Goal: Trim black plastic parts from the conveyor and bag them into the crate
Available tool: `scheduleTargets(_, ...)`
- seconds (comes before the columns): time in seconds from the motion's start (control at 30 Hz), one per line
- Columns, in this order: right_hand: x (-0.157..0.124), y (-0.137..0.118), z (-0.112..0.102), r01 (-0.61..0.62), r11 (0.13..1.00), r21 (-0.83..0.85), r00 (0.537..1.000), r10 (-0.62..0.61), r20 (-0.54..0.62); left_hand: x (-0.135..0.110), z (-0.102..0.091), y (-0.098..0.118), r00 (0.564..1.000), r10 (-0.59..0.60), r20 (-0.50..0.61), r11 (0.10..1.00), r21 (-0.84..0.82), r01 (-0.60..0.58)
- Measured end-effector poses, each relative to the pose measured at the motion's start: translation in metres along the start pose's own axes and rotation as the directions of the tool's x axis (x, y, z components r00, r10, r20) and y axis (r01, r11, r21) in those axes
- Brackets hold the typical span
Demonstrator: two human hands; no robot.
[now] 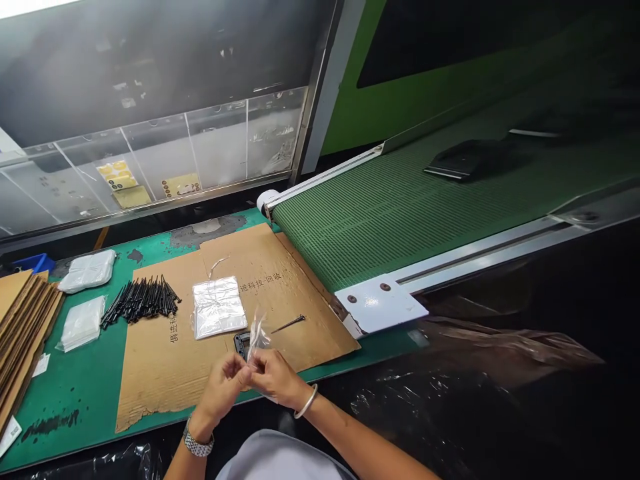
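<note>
Both my hands meet over the near edge of a cardboard sheet (pixel 165 360) on the green bench. My left hand (pixel 225 387) and my right hand (pixel 275 379) pinch a small clear plastic bag (pixel 257 337) between their fingertips, its top sticking up. A small black frame-like part (pixel 242 344) lies just behind the bag, partly hidden by it. A single black pin (pixel 289 325) lies on the cardboard to the right. A stack of clear bags (pixel 218 307) sits beyond my hands, and a pile of black pins (pixel 140 300) lies further left.
A green conveyor belt (pixel 380 213) runs up to the right carrying a black part (pixel 467 160). Bag packs (pixel 89 270) and stacked cardboard (pixel 20 327) stand at the left. Dark plastic sheeting (pixel 475 373) covers the right foreground. A clear-fronted shelf (pixel 150 167) is behind the bench.
</note>
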State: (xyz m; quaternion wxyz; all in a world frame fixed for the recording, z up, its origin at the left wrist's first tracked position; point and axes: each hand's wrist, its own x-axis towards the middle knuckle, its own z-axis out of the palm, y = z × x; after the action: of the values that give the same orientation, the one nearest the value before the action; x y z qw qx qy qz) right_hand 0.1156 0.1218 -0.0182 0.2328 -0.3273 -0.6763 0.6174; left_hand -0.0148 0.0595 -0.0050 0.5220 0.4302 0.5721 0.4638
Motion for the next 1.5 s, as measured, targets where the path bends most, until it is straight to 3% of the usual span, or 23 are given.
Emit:
scheduleTargets(0.03, -0.002, -0.001, 0.001, 0.024, 0.997, -0.071, 1.0, -0.025, -0.002, -0.002, 0.007, -0.002, 0.998, -0.04, 0.045, 0.993, -0.112, 0.044)
scheduleTargets(0.1, -0.005, 0.0, 0.0, 0.057, 0.994, -0.095, 0.997, -0.051, 0.062, -0.004, 0.017, -0.008, 0.996, -0.09, 0.007, 0.949, -0.302, 0.088)
scheduleTargets(0.2, -0.006, 0.004, -0.005, -0.066, 0.991, 0.115, 0.992, 0.053, 0.115, -0.002, 0.017, -0.018, 0.964, -0.22, -0.15, 0.767, -0.637, 0.076)
scheduleTargets(0.3, -0.001, 0.012, -0.009, -0.213, 0.914, 0.344, 0.961, 0.259, -0.094, 0.0, 0.012, -0.029, 0.894, -0.385, -0.23, 0.544, -0.839, 0.019)
scheduleTargets(0.37, 0.004, 0.017, -0.01, -0.217, 0.88, 0.423, 0.92, 0.329, -0.212, -0.001, 0.013, -0.035, 0.883, -0.412, -0.226, 0.51, -0.86, 0.018)
scheduleTargets(0.43, 0.008, 0.022, -0.006, -0.189, 0.876, 0.443, 0.907, 0.329, -0.264, -0.001, 0.019, -0.04, 0.892, -0.364, -0.267, 0.592, -0.806, 0.0)
scheduleTargets(0.5, 0.012, 0.026, -0.001, -0.158, 0.888, 0.431, 0.907, 0.303, -0.292, -0.001, 0.025, -0.046, 0.868, -0.321, -0.379, 0.741, -0.671, -0.019)
scheduleTargets(0.57, 0.013, 0.028, 0.005, -0.13, 0.912, 0.388, 0.914, 0.262, -0.31, 0.002, 0.03, -0.054, 0.812, -0.32, -0.489, 0.848, -0.53, 0.014)
scheduleTargets(0.67, 0.013, 0.03, 0.013, -0.099, 0.96, 0.261, 0.938, 0.178, -0.299, 0.005, 0.028, -0.068, 0.722, -0.367, -0.587, 0.881, -0.469, 0.066)
scheduleTargets(0.73, 0.012, 0.029, 0.017, -0.043, 0.997, 0.067, 0.968, 0.059, -0.246, 0.003, 0.022, -0.075, 0.677, -0.293, -0.675, 0.938, -0.339, 0.068)
scheduleTargets(0.8, 0.011, 0.029, 0.021, 0.094, 0.978, -0.185, 0.99, -0.111, -0.084, -0.001, 0.015, -0.08, 0.7, -0.047, -0.712, 0.998, -0.002, 0.065)
scheduleTargets(0.87, 0.01, 0.032, 0.023, 0.269, 0.89, -0.368, 0.963, -0.249, 0.103, -0.004, 0.007, -0.084, 0.772, 0.215, -0.598, 0.928, 0.371, 0.029)
scheduleTargets(0.93, 0.008, 0.04, 0.023, 0.319, 0.837, -0.444, 0.946, -0.306, 0.103, -0.004, -0.003, -0.087, 0.796, 0.303, -0.524, 0.844, 0.535, 0.031)
scheduleTargets(1.0, 0.006, 0.053, 0.019, 0.196, 0.842, -0.503, 0.953, -0.285, -0.106, -0.001, -0.013, -0.09, 0.749, 0.288, -0.597, 0.826, 0.55, 0.121)
scheduleTargets(1.07, 0.004, 0.072, 0.014, -0.03, 0.87, -0.492, 0.925, -0.163, -0.344, 0.002, -0.023, -0.092, 0.69, 0.257, -0.676, 0.819, 0.532, 0.216)
scheduleTargets(1.13, 0.002, 0.092, 0.009, -0.199, 0.894, -0.401, 0.904, 0.01, -0.427, 0.004, -0.029, -0.095, 0.676, 0.236, -0.698, 0.808, 0.528, 0.263)
scheduleTargets(1.2, 0.0, 0.108, 0.004, -0.254, 0.917, -0.308, 0.922, 0.132, -0.365, 0.004, -0.031, -0.097, 0.689, 0.214, -0.692, 0.795, 0.533, 0.288)
scheduleTargets(1.3, -0.006, 0.119, -0.007, -0.245, 0.95, -0.193, 0.951, 0.196, -0.24, 0.004, -0.029, -0.099, 0.709, 0.17, -0.684, 0.786, 0.528, 0.321)
scheduleTargets(1.43, -0.024, 0.111, -0.026, -0.252, 0.967, -0.027, 0.963, 0.248, -0.108, 0.006, -0.026, -0.099, 0.73, 0.118, -0.674, 0.795, 0.504, 0.337)
scheduleTargets(1.5, -0.033, 0.101, -0.032, -0.267, 0.959, 0.095, 0.964, 0.264, 0.04, 0.008, -0.026, -0.1, 0.754, 0.09, -0.65, 0.813, 0.486, 0.322)
